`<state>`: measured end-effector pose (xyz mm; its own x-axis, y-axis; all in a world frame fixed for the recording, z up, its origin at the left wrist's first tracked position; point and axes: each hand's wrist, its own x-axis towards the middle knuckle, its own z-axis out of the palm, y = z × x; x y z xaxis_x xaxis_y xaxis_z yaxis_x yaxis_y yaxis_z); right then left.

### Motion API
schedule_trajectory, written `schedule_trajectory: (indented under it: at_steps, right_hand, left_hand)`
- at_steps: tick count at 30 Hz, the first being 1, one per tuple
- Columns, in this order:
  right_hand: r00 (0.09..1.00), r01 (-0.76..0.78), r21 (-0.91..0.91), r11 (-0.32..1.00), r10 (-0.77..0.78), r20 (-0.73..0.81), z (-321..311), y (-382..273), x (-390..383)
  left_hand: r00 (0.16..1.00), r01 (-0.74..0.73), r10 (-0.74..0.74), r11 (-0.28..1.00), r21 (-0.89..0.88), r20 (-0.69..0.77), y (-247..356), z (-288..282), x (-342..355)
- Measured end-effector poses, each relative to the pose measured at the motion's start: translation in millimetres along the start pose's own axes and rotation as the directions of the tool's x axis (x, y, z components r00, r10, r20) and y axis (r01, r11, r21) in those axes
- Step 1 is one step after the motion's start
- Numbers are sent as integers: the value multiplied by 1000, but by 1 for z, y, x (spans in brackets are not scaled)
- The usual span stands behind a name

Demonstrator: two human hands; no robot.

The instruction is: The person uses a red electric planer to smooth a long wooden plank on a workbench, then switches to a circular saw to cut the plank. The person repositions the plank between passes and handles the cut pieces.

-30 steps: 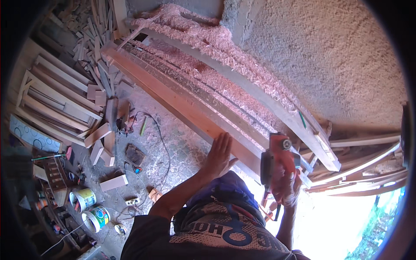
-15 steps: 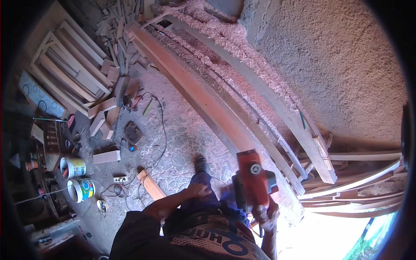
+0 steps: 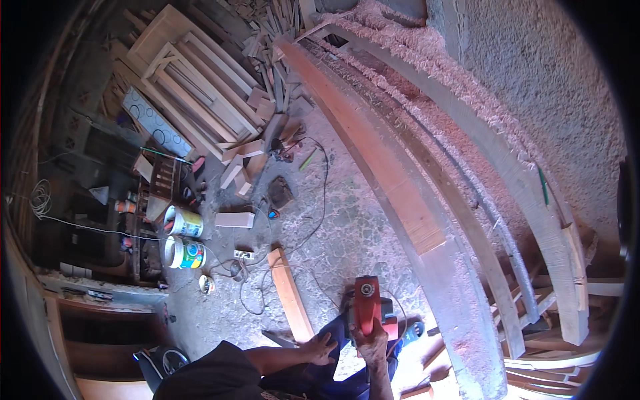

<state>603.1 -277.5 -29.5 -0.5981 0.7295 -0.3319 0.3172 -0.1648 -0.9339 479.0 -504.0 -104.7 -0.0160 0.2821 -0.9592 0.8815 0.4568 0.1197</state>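
My right hand (image 3: 372, 341) is wrapped around the rear handle of a red electric hand planer (image 3: 367, 301), held in front of my legs, apart from the workbench. My left hand (image 3: 320, 349) lies over my thigh with its fingers spread and holds nothing. To the right, a long reddish-brown wooden plank (image 3: 383, 170) lies on the workbench (image 3: 460, 300). The plank's near end stops short of the bench's near end. Part of the planer's underside is hidden from view.
Pale shavings (image 3: 460, 80) heap along the wall behind long beams (image 3: 540, 220). On the floor are a wooden block (image 3: 290, 293), cables (image 3: 325, 200), a power strip (image 3: 244, 255) and two white buckets (image 3: 184, 252). Wooden frames (image 3: 200, 93) lean at the far left.
The planer in my right hand has come away from the plank's near end, toward my legs. My left hand's fingers have spread over my thigh. The whole view has shifted.
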Motion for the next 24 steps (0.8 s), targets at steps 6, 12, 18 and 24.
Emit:
schedule_trajectory:
  at_steps: [6,12,18,24]
  right_hand:
    - [951,-176,211,961,222,-216,50,112,11]
    - [930,-238,155,959,271,-250,80,209,17]
    - [929,-181,172,968,226,-292,93,248,18]
    - [936,-40,49,998,55,-349,82,237,19]
  left_hand:
    - [921,-84,114,992,95,-372,-25,23,55]
    - [785,-225,317,947,231,-533,-56,17,103]
    - [804,-201,312,944,263,-507,-47,-44,90]
    - [793,-204,326,938,279,-515,-51,-45,97]
